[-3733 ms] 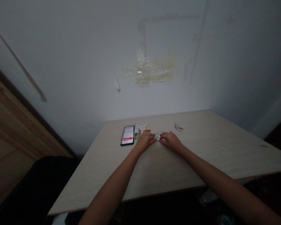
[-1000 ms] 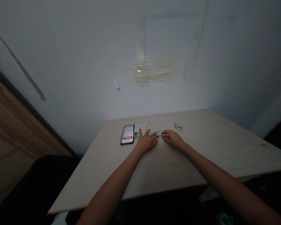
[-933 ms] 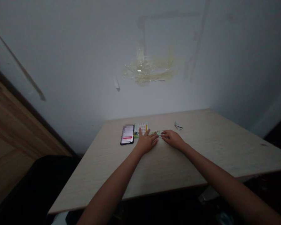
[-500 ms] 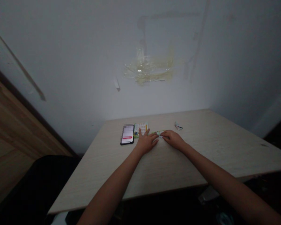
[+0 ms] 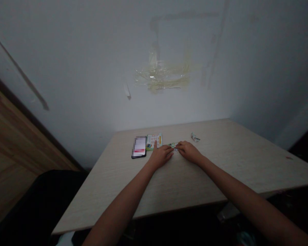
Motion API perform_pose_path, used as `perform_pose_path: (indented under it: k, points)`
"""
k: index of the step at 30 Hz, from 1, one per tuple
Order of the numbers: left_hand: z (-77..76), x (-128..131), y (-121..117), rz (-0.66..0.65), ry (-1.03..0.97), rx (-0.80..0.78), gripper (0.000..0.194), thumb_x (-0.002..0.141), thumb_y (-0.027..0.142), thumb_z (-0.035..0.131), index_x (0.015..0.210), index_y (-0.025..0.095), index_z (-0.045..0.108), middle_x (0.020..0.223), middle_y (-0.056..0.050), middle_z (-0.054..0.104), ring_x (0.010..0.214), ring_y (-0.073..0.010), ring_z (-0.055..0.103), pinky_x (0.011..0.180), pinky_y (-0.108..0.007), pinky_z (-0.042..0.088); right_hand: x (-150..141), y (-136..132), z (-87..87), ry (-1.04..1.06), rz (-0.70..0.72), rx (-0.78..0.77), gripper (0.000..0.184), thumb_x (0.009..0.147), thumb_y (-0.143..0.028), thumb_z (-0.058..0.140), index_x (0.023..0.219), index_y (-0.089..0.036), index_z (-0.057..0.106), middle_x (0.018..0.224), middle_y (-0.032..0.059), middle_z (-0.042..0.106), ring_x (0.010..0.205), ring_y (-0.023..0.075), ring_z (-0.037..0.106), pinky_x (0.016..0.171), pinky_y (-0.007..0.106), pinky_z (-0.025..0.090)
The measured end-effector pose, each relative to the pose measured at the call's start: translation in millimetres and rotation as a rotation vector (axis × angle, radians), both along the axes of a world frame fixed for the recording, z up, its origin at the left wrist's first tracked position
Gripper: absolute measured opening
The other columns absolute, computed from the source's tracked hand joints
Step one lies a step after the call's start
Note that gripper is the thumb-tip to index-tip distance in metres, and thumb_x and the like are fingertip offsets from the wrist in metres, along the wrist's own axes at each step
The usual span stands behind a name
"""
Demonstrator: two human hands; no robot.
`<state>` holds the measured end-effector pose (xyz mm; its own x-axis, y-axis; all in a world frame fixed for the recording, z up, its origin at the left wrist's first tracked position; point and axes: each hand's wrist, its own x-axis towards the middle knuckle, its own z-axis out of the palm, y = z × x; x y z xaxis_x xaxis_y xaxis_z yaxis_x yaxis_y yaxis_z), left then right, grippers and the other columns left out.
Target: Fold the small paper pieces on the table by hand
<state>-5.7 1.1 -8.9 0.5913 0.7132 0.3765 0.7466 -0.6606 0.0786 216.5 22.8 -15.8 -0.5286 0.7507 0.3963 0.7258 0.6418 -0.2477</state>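
Note:
My left hand and my right hand meet near the back middle of the table. Between their fingertips lies a small green-and-white printed piece of paper, partly hidden by the fingers. The left thumb sticks up apart while the other fingers press together at the paper's near side. My right fingers pinch its right end. Just behind the left hand is a flat printed packet or booklet with green edges and a yellow strip; the hand covers its lower corner.
A phone with a lit, partly blurred screen lies left of the printed packet. A small crumpled printed scrap sits behind my right hand. The pale wooden table backs onto a wall with peeling tape.
My left fingers have drawn closer together, leaving the thumb raised over the packet. My right hand has shifted very slightly at the paper. The phone and scrap stay put.

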Motion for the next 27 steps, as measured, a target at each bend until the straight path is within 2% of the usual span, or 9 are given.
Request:
perform_pose_path:
  k: [8, 18, 27]
  points:
    - [2.6, 0.5, -3.1, -0.035, 0.025, -0.001, 0.034, 0.100, 0.040, 0.042, 0.128, 0.034, 0.059, 0.131, -0.003, 0.065, 0.122, -0.0202, 0.058, 0.117, -0.064, -0.005, 3.2, -0.6, -7.5, 0.072, 0.025, -0.017, 0.032, 0.091, -0.017, 0.052, 0.115, -0.023, 0.072, 0.121, 0.0073, 0.069, 0.112, 0.0235, 0.060, 0.101, 0.040, 0.046]
    - [2.1, 0.9, -2.4, -0.011, 0.053, 0.019, 0.034, 0.100, 0.041, 0.040, 0.126, 0.034, 0.061, 0.129, -0.002, 0.066, 0.120, -0.0204, 0.059, 0.118, -0.064, -0.001, 3.5, -3.3, 1.1, -0.006, 0.045, 0.021, 0.032, 0.091, -0.019, 0.052, 0.116, -0.024, 0.073, 0.119, 0.0070, 0.071, 0.109, 0.0243, 0.064, 0.099, 0.040, 0.047]
    - [2.5, 0.8, -1.5, -0.002, 0.055, 0.023, 0.033, 0.100, 0.041, 0.041, 0.126, 0.035, 0.061, 0.128, -0.002, 0.067, 0.119, -0.0214, 0.060, 0.117, -0.066, 0.002, 5.4, 0.5, -1.6, -0.025, 0.048, 0.037, 0.032, 0.092, -0.019, 0.051, 0.117, -0.023, 0.072, 0.119, 0.0070, 0.071, 0.111, 0.0235, 0.064, 0.100, 0.040, 0.047]
